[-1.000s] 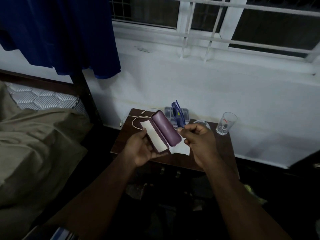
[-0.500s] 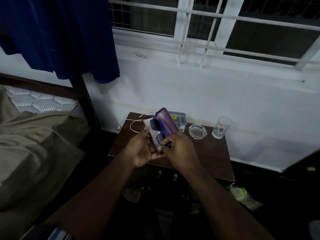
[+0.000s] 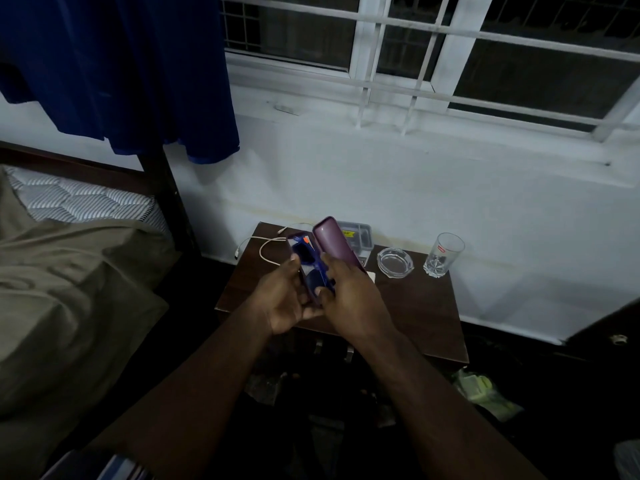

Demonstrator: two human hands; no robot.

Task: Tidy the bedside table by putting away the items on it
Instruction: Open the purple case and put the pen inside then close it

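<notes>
Head view: I look down on a dark wooden bedside table (image 3: 408,306) set against a white wall under a barred window, with both of my bare hands raised over its near-left part.
Step in hand: I judge this to be the seating of the blue glasses (image 3: 313,261) into the purple case (image 3: 334,242), one item of the tidy-up.
Left hand (image 3: 284,303): it cups the lower shell of the case from the 9 o'clock side, fingers wrapped under it and thumb up along the edge, a firm holding grip.
Right hand (image 3: 349,299): its fingers are pressed down on the near end of the glasses frame, pushing it into the shell; it touches the case rim too.
Glasses: they lie lengthwise in the open shell, dark lenses up, an orange tag showing at the far end; whether they sit fully flat I cannot tell.
Case lid: it stands open, tilted up toward 1 o'clock from my hands.
Left on the table: a white cable (image 3: 270,247) looped at 10 o'clock, a grey plastic box (image 3: 356,233) at 12 o'clock behind the lid, a glass ashtray (image 3: 394,262) at 2 o'clock, a drinking glass (image 3: 444,254) just beside it further right.
Next move: I expect to free my right fingers from the frame and swing the lid down shut while my left hand keeps the shell level; temples must be folded in clear of the rim.
After that: the case and the other items need a place off the table.
</notes>
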